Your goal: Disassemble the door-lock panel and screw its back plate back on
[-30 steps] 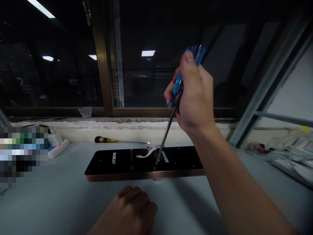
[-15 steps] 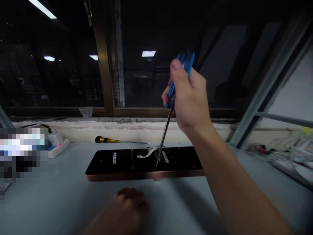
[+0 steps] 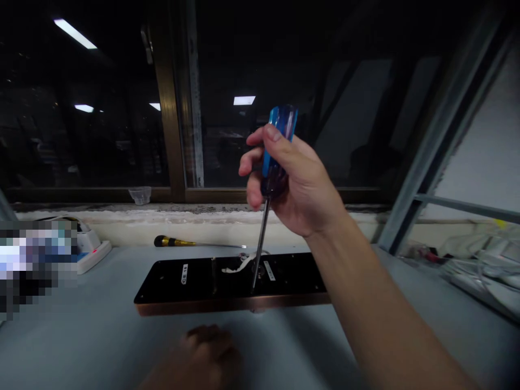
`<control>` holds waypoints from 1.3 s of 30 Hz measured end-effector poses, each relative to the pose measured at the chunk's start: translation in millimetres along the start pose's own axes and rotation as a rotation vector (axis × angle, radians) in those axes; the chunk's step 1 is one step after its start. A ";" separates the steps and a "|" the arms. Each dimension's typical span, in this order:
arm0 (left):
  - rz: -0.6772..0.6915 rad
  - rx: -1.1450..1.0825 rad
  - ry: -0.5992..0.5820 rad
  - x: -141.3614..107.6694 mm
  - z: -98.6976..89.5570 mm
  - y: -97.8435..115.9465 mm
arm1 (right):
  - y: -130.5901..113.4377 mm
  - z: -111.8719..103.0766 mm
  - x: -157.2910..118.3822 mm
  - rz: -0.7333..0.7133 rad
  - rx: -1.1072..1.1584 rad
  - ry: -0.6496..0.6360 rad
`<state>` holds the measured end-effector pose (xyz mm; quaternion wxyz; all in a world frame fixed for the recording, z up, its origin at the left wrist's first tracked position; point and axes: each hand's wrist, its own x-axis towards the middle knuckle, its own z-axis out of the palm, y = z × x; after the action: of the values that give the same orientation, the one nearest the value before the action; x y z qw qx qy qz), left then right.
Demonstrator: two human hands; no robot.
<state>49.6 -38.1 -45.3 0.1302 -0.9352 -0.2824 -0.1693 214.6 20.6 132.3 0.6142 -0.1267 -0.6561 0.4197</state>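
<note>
My right hand (image 3: pixel 298 173) is closed around the blue handle of a screwdriver (image 3: pixel 280 146), thumb along its side and fingertips partly loosened. The shaft slants down, its tip meeting a long black panel (image 3: pixel 170 281) near the front edge. That panel has a copper-coloured rim, a white "CE 15" label and a second label. A thin post (image 3: pixel 214 275) stands up from it, and a white cable strip (image 3: pixel 239 264) lies across its middle. Below the panel, my left hand (image 3: pixel 209 352) is curled, dark and blurred; whatever its fingers hold, if anything, is hidden.
A second screwdriver (image 3: pixel 176 241) with a yellow-and-black handle lies behind the panel. At left is a white power strip (image 3: pixel 95 257) beside a pixelated area. Bagged items and cables (image 3: pixel 475 265) lie at right behind a metal frame (image 3: pixel 430 141). A clear cup (image 3: pixel 140 195) sits on the windowsill.
My right hand's fingers have loosened and spread on the handle, and the screwdriver now stands more upright. Its tip stays at the same place on the panel. The whole view has shifted slightly.
</note>
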 end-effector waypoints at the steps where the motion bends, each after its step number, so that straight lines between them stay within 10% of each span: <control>1: 0.007 -0.012 -0.040 -0.2 -0.7 -1.8 | 2.0 0.6 1.1 -0.001 -0.001 0.034; 11: -0.052 -0.130 -0.247 -1.5 -0.6 -13.0 | 2.1 5.9 2.7 0.074 -0.072 0.158; 29: 0.070 0.058 0.099 0.6 0.3 -8.6 | -10.2 7.0 1.3 0.077 -0.089 0.206; 39: 0.036 0.063 0.043 -0.4 -2.3 -6.8 | -12.3 8.2 -0.1 0.060 -0.096 0.233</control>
<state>44.8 -33.6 -42.3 0.1688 -0.9316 -0.2681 -0.1781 211.5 9.7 141.8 0.6667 -0.2235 -0.5954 0.3887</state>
